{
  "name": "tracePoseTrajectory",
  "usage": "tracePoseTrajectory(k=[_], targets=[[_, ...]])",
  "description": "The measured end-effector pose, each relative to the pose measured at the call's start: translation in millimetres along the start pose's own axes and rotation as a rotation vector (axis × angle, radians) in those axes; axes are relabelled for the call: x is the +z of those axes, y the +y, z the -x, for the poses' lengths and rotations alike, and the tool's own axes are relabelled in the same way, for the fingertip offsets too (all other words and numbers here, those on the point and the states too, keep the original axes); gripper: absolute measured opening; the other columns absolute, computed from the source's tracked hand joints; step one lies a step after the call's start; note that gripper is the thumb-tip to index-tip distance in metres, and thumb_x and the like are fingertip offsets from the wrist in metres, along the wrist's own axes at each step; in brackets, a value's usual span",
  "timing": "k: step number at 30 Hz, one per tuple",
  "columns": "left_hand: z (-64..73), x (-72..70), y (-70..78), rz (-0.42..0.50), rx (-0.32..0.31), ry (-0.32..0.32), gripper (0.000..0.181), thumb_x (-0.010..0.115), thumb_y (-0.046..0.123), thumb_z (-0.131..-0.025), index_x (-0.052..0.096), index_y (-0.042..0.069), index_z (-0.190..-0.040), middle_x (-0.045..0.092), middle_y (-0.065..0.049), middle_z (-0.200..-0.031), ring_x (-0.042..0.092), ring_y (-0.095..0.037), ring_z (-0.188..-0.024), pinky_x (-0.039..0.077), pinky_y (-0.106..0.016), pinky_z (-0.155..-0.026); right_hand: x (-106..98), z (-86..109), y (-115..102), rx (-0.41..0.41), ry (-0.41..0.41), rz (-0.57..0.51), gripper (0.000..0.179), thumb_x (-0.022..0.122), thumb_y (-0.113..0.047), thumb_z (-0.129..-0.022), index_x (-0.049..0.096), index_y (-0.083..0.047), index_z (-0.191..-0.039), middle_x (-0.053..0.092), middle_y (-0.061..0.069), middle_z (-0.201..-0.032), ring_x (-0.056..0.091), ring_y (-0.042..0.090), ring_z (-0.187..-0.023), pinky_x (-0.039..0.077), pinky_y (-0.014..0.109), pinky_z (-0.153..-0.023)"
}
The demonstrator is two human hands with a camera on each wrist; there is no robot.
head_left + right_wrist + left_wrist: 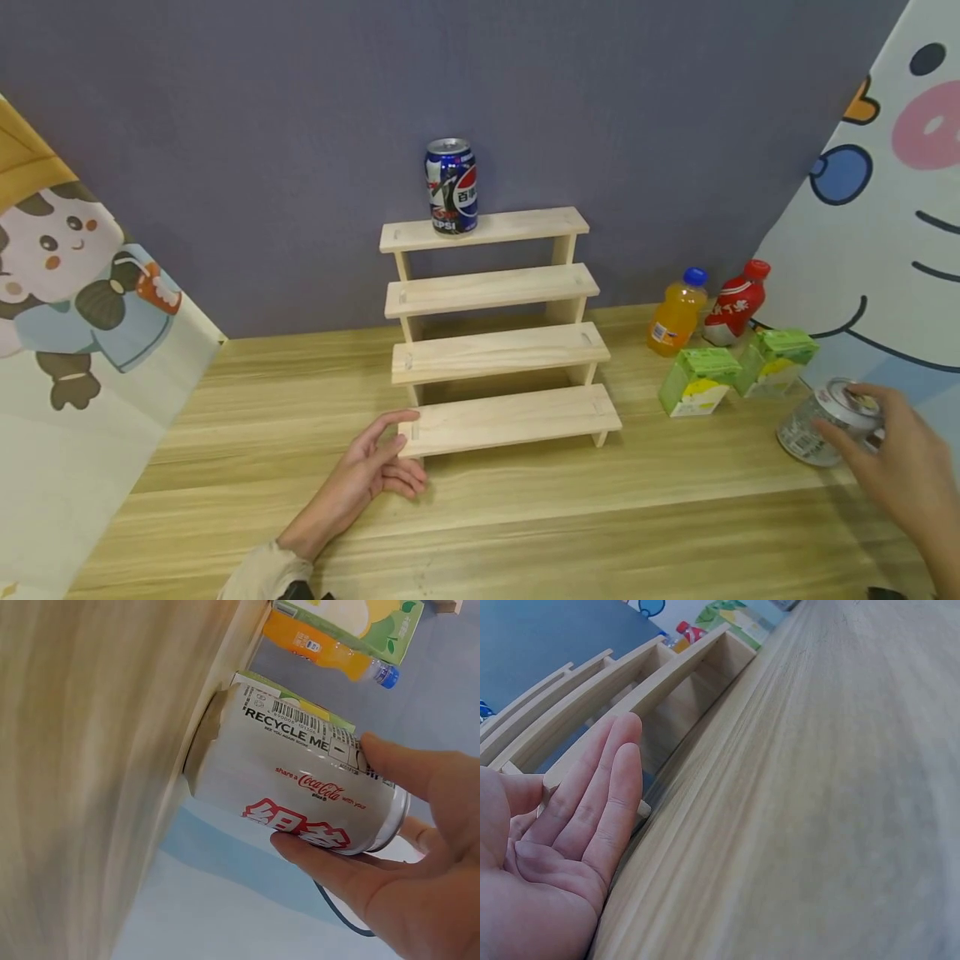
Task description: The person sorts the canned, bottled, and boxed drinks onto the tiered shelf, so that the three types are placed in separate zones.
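Note:
My left hand (367,467) is at the left end of a four-step wooden display shelf (510,421). Its thumb and index finger pinch the corner of the lowest step, while the other fingers (619,802) stretch out beside it. On the far right, my right hand (903,458) grips a silver Coca-Cola can (300,772) near its top, thumb on one side and fingers on the other. The can stands slightly tilted, with its lower end at the tabletop. A blue Pepsi can (452,187) stands upright on the top step, left of its middle.
Between shelf and right wall stand an orange drink bottle (675,315) with a blue cap, a red bottle (737,304), and two green juice cartons (701,382). A grey-blue partition (300,167) rises behind the wooden table (525,533). Printed cartoon panels flank both sides.

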State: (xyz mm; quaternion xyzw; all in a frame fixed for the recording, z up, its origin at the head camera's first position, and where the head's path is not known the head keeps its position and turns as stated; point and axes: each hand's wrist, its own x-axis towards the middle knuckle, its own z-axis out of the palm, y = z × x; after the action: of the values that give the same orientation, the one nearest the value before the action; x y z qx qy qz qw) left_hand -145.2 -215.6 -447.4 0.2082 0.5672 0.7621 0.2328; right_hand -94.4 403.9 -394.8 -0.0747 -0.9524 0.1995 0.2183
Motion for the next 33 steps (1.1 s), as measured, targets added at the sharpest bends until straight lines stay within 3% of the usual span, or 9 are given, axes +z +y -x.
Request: tracePoseTrajectory(k=[4,12,14,16,19,21,24,27,33], targets=[[0.5,-0.2,0.8,-0.002,0.004,-0.001,0.046,0.032,0.016,-0.111,0.021,0.006,-0.155,0.074,-0.017,-0.095,0.073,-0.025,-0.084,0.062,-0.036,-0.075,0,-0.4,-1,-0.006,0.029,-0.003,0.070,0.078,-0.017,-0.088,0.038,0.015,-0.135,0.047,0.048,-0.113,0.054,0.064,-0.088,0.054,0.061,-0.058],[0.2,0.0,2.8,0.000,0.012,-0.007,0.045,0.031,0.016,-0.111,0.021,0.006,-0.155,0.074,-0.016,-0.095,0.073,-0.024,-0.084,0.063,-0.036,-0.075,-2,0.1,-8,-0.013,0.059,-0.022,0.067,0.079,-0.011,-0.087,0.041,0.014,-0.136,0.049,0.048,-0.117,0.053,0.066,-0.095,0.048,0.064,-0.070],[0.0,0.2,3.0,-0.002,0.010,-0.008,0.045,0.031,0.015,-0.111,0.021,0.006,-0.155,0.074,-0.016,-0.095,0.073,-0.025,-0.084,0.062,-0.036,-0.075,-4,-0.2,-11,-0.025,0.077,-0.043,0.066,0.079,-0.006,-0.086,0.041,0.014,-0.136,0.050,0.048,-0.117,0.052,0.066,-0.097,0.053,0.053,-0.071],[-0.3,0.4,3.1,-0.004,0.010,-0.006,0.046,0.031,0.016,-0.111,0.021,0.006,-0.155,0.074,-0.016,-0.095,0.073,-0.025,-0.084,0.062,-0.036,-0.075,-7,-1.1,-14,-0.036,0.096,-0.077,0.064,0.078,-0.001,-0.086,0.042,0.014,-0.136,0.050,0.048,-0.118,0.052,0.066,-0.098,0.057,0.032,-0.077],[-0.6,0.7,3.2,-0.007,0.011,-0.002,0.046,0.032,0.016,-0.111,0.021,0.006,-0.155,0.074,-0.016,-0.095,0.073,-0.025,-0.083,0.063,-0.036,-0.075,-12,-3.0,-23,-0.040,0.115,-0.105,0.064,0.075,0.001,-0.087,0.041,0.012,-0.139,0.049,0.047,-0.122,0.051,0.066,-0.104,0.040,0.011,-0.093],[-0.6,0.9,3.1,-0.008,0.009,0.001,0.046,0.032,0.016,-0.111,0.021,0.006,-0.155,0.074,-0.016,-0.095,0.073,-0.025,-0.083,0.063,-0.036,-0.075,-17,-5.1,-30,-0.063,0.131,-0.123,0.063,0.075,0.004,-0.087,0.041,0.011,-0.140,0.049,0.046,-0.124,0.050,0.066,-0.106,0.029,0.009,-0.100],[0.0,1.1,2.6,-0.010,0.000,0.006,0.046,0.033,0.016,-0.111,0.020,0.006,-0.155,0.074,-0.017,-0.094,0.073,-0.025,-0.083,0.063,-0.036,-0.075,-23,-9.3,-42,-0.111,0.153,-0.119,0.063,0.075,0.006,-0.086,0.041,0.011,-0.140,0.050,0.044,-0.126,0.050,0.066,-0.109,0.025,0.010,-0.105],[0.6,1.1,2.0,-0.010,-0.008,0.012,0.047,0.033,0.017,-0.111,0.021,0.006,-0.155,0.073,-0.017,-0.094,0.073,-0.025,-0.083,0.063,-0.036,-0.075,-30,-15.1,-56,-0.169,0.169,-0.136,0.064,0.075,0.008,-0.084,0.043,0.010,-0.140,0.050,0.043,-0.129,0.048,0.065,-0.113,0.027,0.018,-0.109],[0.8,1.0,1.5,-0.006,-0.010,0.016,0.047,0.034,0.017,-0.111,0.020,0.005,-0.155,0.073,-0.017,-0.094,0.073,-0.025,-0.083,0.063,-0.036,-0.075,-41,-28.7,-85,-0.233,0.173,-0.118,0.064,0.078,-0.001,-0.085,0.046,0.004,-0.141,0.053,0.037,-0.133,0.052,0.060,-0.112,0.027,0.012,-0.107]])
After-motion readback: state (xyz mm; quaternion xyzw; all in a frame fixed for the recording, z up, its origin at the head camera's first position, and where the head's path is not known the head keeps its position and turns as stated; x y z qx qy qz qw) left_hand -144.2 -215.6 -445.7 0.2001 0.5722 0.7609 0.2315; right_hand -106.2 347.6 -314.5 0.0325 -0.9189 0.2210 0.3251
